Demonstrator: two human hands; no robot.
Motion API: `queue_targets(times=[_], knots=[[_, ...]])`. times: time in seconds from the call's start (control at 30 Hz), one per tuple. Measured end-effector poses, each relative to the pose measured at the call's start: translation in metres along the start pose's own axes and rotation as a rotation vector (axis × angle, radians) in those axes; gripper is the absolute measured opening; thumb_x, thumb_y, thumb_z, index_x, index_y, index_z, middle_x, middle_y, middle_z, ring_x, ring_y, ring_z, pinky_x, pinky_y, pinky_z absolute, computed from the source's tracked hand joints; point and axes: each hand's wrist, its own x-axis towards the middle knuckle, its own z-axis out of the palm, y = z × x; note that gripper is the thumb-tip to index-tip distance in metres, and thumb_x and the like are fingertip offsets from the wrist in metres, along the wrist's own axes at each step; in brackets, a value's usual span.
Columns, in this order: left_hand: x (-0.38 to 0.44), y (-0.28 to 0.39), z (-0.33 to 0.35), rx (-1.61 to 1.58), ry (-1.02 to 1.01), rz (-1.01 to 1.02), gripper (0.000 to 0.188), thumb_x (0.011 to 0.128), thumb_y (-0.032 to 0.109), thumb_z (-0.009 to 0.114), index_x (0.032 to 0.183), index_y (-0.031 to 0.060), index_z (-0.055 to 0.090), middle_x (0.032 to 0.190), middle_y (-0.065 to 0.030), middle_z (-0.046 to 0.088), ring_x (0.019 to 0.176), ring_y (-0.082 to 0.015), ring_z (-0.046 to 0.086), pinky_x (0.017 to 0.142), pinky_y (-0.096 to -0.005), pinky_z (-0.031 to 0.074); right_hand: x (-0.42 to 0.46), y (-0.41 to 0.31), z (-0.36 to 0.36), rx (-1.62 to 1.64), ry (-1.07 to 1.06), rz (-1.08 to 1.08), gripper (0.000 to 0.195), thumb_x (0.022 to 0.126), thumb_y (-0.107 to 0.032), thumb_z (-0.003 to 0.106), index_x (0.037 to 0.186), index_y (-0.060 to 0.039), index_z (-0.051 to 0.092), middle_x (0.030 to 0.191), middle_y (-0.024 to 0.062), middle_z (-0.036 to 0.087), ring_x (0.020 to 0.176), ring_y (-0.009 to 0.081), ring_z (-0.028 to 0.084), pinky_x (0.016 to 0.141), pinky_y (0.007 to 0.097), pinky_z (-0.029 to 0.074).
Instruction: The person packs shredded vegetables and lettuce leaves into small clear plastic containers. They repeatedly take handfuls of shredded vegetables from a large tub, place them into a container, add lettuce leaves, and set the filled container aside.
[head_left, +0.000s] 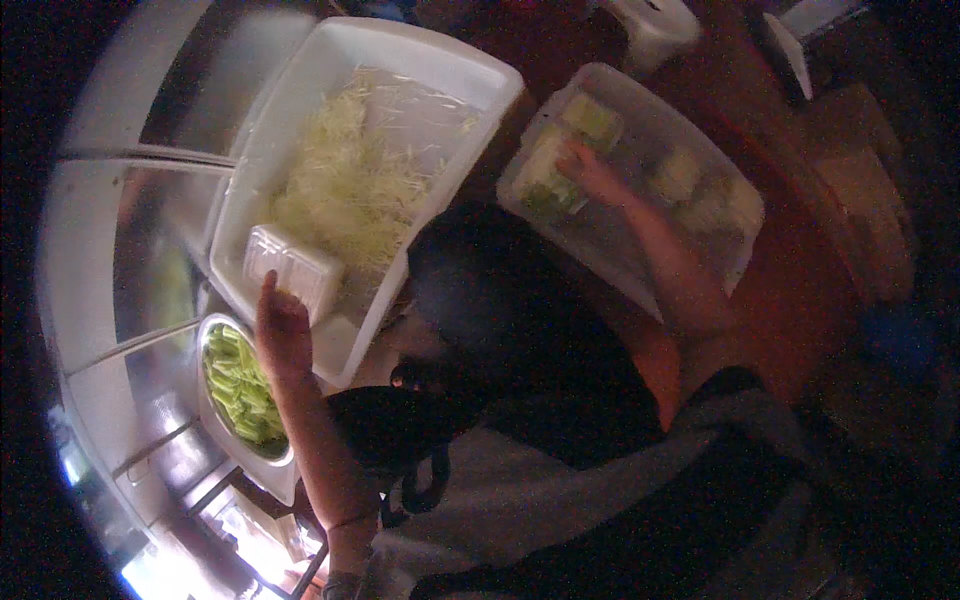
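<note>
My left hand (285, 330) grips the near end of a clear plastic container (289, 262), possibly a stack of them, with one finger on its top face. The container is at the near left corner of a large white plastic tub (367, 319), in which a loose heap of pale, thin shreds (352, 180) lies. On the other side, my right hand (589, 172) reaches into a translucent plastic bin (637, 94). Its fingers touch a filled pack (544, 169) with pale and green contents; blur hides whether they grip it.
Beside my left forearm stands a white oval bowl (206, 409) of cut green vegetable pieces (244, 390). More filled packs (675, 176) lie in the translucent bin. Metal-framed panels (161, 247) line the left side. A white stool-like object (660, 26) and cardboard boxes (855, 180) stand farther off.
</note>
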Motion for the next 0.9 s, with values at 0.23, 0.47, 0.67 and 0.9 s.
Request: queue_targets(times=[0.23,0.47,0.67,0.9], knots=[[-0.027,0.01,-0.04,0.011,0.044,0.048,0.042,0.084,-0.005,0.047,0.126,-0.0026,0.045,0.07,0.0005,0.043,0.062,-0.0087,0.041,0.058,-0.0253,0.041,-0.014,-0.003,0.061,0.018,0.053,-0.028,0.041,0.088,-0.023,0.054,0.122,-0.002,0.049,0.119,0.0169,0.054,0.109,0.0288,0.051,0.091,0.0381,0.041],[-0.017,0.031,0.007,0.239,0.324,0.176,0.025,0.09,0.024,0.055,0.103,0.0053,0.066,0.064,0.0037,0.045,0.057,-0.0083,0.047,0.055,-0.0241,0.045,-0.001,0.042,0.01,-0.181,0.366,-0.157,0.032,0.09,-0.015,0.052,0.12,-0.0053,0.05,0.117,0.0106,0.056,0.105,0.0247,0.054,0.089,0.0347,0.043],[-0.002,0.029,-0.021,0.095,0.422,0.279,0.025,0.09,0.021,0.055,0.103,0.0012,0.065,0.067,0.001,0.051,0.056,-0.0084,0.05,0.054,-0.0243,0.045,0.012,-0.213,0.012,-0.216,0.319,-0.655,0.017,0.087,-0.005,0.055,0.103,-0.0035,0.06,0.106,0.0073,0.061,0.1,0.0204,0.057,0.087,0.0309,0.044],[0.017,0.028,-0.014,0.201,0.382,0.297,0.028,0.088,0.027,0.058,0.1,0.0024,0.066,0.079,-0.005,0.064,0.063,-0.0114,0.057,0.055,-0.0306,0.049,-0.011,-0.298,0.238,-0.506,-0.508,-1.07,0.026,0.084,-0.006,0.051,0.109,-0.0048,0.058,0.102,0.0179,0.06,0.086,0.0366,0.058,0.075,0.0442,0.048]])
